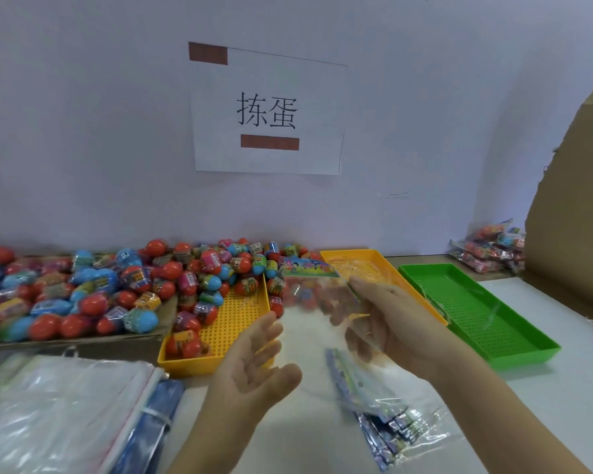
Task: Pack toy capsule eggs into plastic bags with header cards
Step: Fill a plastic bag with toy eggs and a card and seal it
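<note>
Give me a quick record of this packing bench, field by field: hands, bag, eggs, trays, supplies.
left hand: open, palm up, holding nothing
right hand: pinches the filled bag by its right edge
filled bag: motion-blurred, reddish contents, header card on top
loose eggs: heaped at left, spilling into the near yellow tray
other trays: second yellow tray behind the bag; green tray at right
empty bags: flat stack below the right hand
packed bags: pile at far right
</note>
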Demonstrator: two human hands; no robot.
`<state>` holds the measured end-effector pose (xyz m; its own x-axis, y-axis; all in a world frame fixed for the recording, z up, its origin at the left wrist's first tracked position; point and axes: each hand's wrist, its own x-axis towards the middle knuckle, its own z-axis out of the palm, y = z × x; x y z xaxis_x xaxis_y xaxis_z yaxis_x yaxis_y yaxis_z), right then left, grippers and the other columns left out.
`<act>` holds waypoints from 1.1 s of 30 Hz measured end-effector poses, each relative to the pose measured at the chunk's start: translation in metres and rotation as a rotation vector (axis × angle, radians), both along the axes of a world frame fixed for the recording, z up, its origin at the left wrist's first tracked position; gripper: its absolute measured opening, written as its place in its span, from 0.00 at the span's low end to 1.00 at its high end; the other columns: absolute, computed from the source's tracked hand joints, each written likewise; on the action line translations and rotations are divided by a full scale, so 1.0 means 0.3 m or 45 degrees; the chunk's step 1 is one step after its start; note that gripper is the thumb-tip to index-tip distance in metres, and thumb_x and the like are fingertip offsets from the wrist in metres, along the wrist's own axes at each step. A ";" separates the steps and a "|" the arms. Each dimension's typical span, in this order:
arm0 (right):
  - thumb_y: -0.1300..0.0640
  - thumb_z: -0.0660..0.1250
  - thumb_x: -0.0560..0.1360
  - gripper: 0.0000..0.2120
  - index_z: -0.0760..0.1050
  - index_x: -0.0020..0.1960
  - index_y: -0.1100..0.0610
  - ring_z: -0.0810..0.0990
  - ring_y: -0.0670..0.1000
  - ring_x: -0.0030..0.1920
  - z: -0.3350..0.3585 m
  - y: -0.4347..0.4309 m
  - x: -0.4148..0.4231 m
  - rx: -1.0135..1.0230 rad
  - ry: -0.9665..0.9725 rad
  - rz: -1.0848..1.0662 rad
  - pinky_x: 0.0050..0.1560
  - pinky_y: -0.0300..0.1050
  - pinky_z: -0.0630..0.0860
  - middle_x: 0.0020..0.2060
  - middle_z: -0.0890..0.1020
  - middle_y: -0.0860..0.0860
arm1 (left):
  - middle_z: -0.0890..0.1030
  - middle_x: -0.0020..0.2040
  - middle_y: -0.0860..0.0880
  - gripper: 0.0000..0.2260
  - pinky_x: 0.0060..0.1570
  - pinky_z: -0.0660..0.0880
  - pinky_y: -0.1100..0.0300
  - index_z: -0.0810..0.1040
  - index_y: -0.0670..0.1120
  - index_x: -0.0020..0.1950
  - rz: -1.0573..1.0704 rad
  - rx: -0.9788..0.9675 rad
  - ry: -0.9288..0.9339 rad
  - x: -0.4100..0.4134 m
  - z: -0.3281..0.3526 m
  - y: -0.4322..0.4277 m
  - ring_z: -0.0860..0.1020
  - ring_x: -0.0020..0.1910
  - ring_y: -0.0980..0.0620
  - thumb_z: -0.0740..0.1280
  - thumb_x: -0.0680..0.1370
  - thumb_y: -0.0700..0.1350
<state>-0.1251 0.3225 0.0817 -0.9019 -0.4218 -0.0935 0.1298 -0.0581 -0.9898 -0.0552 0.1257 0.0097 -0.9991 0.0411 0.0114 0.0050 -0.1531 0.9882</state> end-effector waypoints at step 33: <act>0.44 0.73 0.70 0.17 0.77 0.57 0.46 0.83 0.48 0.47 -0.075 -0.010 -0.035 0.404 0.323 -0.118 0.43 0.44 0.81 0.48 0.84 0.47 | 0.85 0.36 0.41 0.15 0.25 0.79 0.59 0.81 0.38 0.44 0.551 0.505 -0.238 -0.048 -0.004 -0.028 0.84 0.29 0.48 0.72 0.60 0.40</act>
